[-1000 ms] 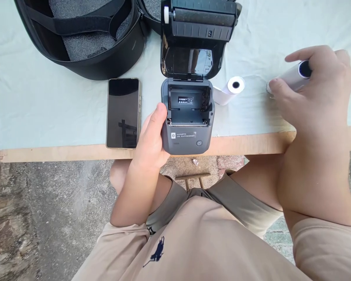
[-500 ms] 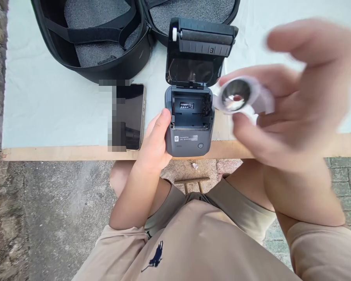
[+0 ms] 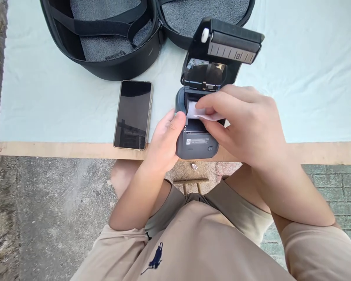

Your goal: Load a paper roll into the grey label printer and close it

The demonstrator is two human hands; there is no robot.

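A small dark grey printer is at the table's front edge, its black lid swung up and back. My left hand grips the printer's left side, thumb on the rim. Inside the printer's compartment lies part of a white paper roll, pinched in the fingers of my right hand. That hand covers the right side of the compartment and much of the roll. A loose paper end sticks out toward the right under the fingers.
A phone with a dark screen lies left of the printer. Behind it, an open black zip case with grey lining and straps spans the table's back. The table's wooden front edge runs just above my knees.
My right hand has moved left and down, bringing the paper roll from beside the printer into its compartment. The printer, still in my left hand, has shifted slightly right and turned a little.
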